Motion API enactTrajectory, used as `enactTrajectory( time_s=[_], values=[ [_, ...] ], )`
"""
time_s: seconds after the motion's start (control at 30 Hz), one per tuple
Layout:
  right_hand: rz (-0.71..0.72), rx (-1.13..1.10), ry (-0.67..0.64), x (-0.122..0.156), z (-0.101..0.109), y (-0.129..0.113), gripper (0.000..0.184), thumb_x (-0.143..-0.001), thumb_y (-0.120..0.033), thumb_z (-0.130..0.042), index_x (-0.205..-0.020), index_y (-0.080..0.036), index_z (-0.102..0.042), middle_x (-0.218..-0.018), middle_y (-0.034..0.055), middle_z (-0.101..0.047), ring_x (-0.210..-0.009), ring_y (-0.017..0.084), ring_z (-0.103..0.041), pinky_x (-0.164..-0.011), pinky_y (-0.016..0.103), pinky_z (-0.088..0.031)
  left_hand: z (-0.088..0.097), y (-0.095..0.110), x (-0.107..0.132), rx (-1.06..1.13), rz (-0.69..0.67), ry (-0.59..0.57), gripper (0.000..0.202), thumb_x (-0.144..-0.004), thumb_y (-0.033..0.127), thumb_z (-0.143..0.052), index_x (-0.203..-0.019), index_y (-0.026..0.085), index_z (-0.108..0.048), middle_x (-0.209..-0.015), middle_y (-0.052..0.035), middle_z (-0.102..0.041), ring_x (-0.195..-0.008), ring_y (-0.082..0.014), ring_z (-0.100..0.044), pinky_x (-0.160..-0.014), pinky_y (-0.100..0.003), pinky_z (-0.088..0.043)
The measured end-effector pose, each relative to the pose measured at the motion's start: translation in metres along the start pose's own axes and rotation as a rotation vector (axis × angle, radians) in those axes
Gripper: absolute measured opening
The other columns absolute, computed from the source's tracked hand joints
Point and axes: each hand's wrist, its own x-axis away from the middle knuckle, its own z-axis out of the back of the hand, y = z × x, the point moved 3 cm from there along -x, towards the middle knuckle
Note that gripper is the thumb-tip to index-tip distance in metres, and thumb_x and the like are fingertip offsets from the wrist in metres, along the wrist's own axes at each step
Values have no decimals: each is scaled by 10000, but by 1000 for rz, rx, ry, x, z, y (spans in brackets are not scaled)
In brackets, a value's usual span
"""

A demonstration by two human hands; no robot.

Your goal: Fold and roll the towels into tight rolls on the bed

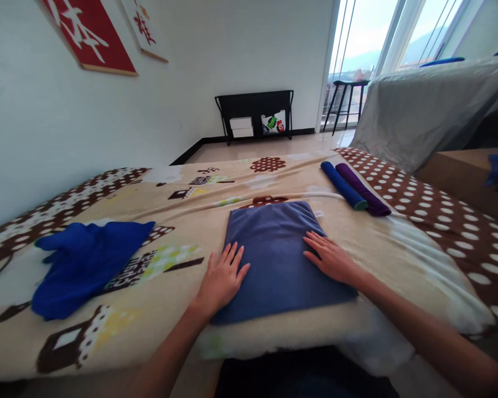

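A grey-blue cloth (278, 260), spread flat in a rough rectangle, lies in front of me on a patterned blanket. My left hand (224, 273) rests on its left edge with the fingers stretched out. On the right edge lies my right hand (327, 254), palm down and fingers extended. To the left is a crumpled bright blue cloth (87, 262), apart from both hands. Beyond my right hand, a blue cloth roll (343, 185) and a purple cloth roll (363, 189) lie side by side.
The cream blanket (182, 309) has brown polka-dot borders and covers the broad surface. Behind it stands a black rack (255, 104) with white boxes (241, 127). A plastic-covered piece of furniture (419, 105) and a dark stool (344, 97) are at the right, near a window.
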Motion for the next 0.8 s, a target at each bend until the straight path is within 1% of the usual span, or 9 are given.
enactTrajectory(
  time_s=[0.07,0.17,0.23,0.3,0.4,0.5,0.57,0.7,0.8],
  values=[
    [45,11,11,-31,4,-9,587,-1016,-500,-313,-1452,-142,-476,-1560,104,-349,-1475,227,-267,-1218,428,-233,10,13,-29,17,-59,22,580,-1017,436,-250,-1534,176,-292,-1619,-86,-244,-1505,-233,-200,-1208,-547,-169],
    [110,17,-21,-92,-3,-32,573,-1021,-447,-332,-1496,-135,-405,-1596,96,-272,-1500,216,-188,-1230,414,-178,13,32,-95,59,-153,8,582,-1000,315,-275,-1556,153,-221,-1642,-61,-154,-1520,-180,-124,-1233,-444,-138],
    [97,24,-35,-126,-11,-38,584,-1024,-452,-317,-1515,-140,-373,-1599,99,-261,-1497,216,-198,-1223,415,-189,9,30,-134,57,-143,2,582,-995,301,-275,-1554,145,-228,-1641,-66,-151,-1520,-181,-124,-1232,-431,-140],
    [76,31,-51,-146,-18,-29,585,-1021,-494,-302,-1515,-191,-381,-1592,76,-288,-1486,201,-234,-1214,405,-212,1,16,-158,53,-104,-3,570,-1007,363,-264,-1543,171,-273,-1629,-73,-206,-1511,-200,-174,-1219,-455,-182],
    [3,45,-73,-149,-22,10,598,-1013,-556,-259,-1515,-256,-380,-1595,52,-280,-1488,194,-227,-1216,424,-193,-13,-21,-164,57,-27,-18,569,-1009,481,-250,-1522,248,-327,-1614,-58,-266,-1494,-225,-237,-1191,-497,-238],
    [-109,63,-81,-139,-22,54,655,-1013,-569,-196,-1547,-207,-308,-1614,99,-203,-1504,222,-162,-1217,472,-157,-24,-53,-153,57,57,-6,587,-1010,498,-217,-1534,245,-294,-1627,-71,-230,-1500,-236,-218,-1192,-513,-217],
    [-141,71,-92,-135,-22,72,675,-1011,-578,-182,-1561,-196,-266,-1625,98,-163,-1511,217,-120,-1222,466,-137,-28,-62,-149,55,84,-2,594,-1012,492,-198,-1543,236,-267,-1634,-71,-207,-1507,-228,-191,-1204,-507,-180],
    [-155,78,-137,-143,-18,75,646,-1005,-558,-269,-1537,-196,-328,-1609,103,-235,-1500,232,-184,-1214,489,-144,-21,-63,-156,44,91,-56,587,-993,497,-260,-1520,247,-324,-1616,-75,-265,-1494,-250,-234,-1193,-544,-183],
    [-161,86,-135,-162,-13,49,575,-992,-453,-372,-1454,-123,-461,-1560,179,-324,-1472,304,-258,-1188,571,-131,-9,-43,-174,20,103,-72,562,-968,448,-345,-1471,209,-421,-1555,-139,-384,-1455,-327,-312,-1162,-648,-140]
  ],
)
